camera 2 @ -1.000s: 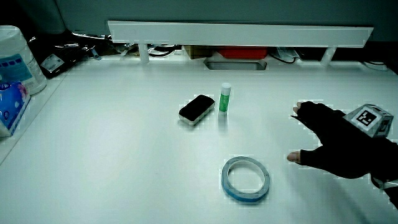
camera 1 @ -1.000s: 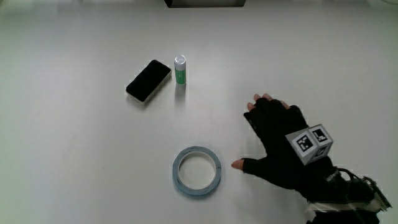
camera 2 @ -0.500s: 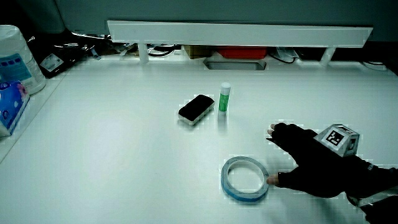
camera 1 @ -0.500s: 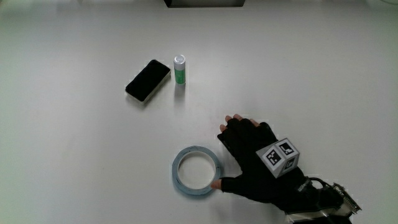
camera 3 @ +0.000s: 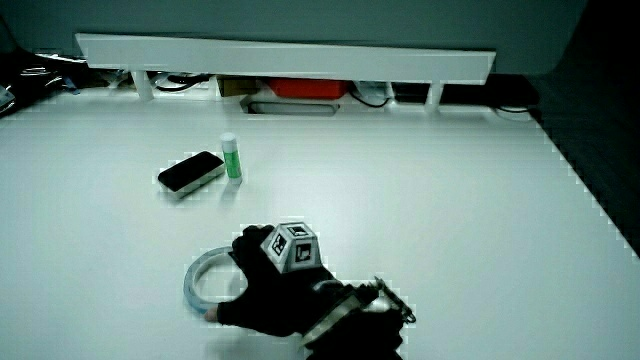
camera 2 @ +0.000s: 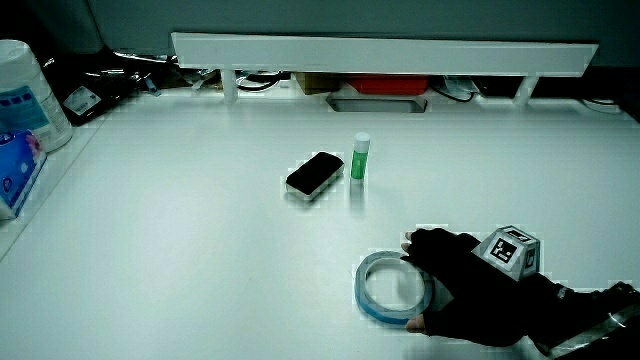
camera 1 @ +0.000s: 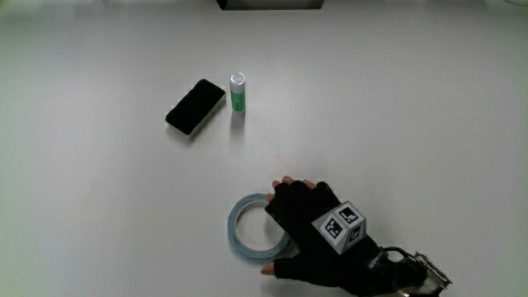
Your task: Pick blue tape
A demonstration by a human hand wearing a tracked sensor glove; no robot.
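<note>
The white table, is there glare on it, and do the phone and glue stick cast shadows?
Main view: the white table looks evenly lit, no hot glare; the green-and-white glue stick and black phone cast only faint, short shadows. In both side views the tabletop has a cool cast; the low partition is brightest.

The hand [camera 1: 309,231] lies low and flat, fingers [camera 1: 285,198] spread (thumb [camera 1: 276,267] apart), forearm [camera 1: 396,276] trailing.

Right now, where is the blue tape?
The blue tape lies flat on the table, nearer to the person than the black phone and green-capped tube. The hand rests over part of its rim.
</note>
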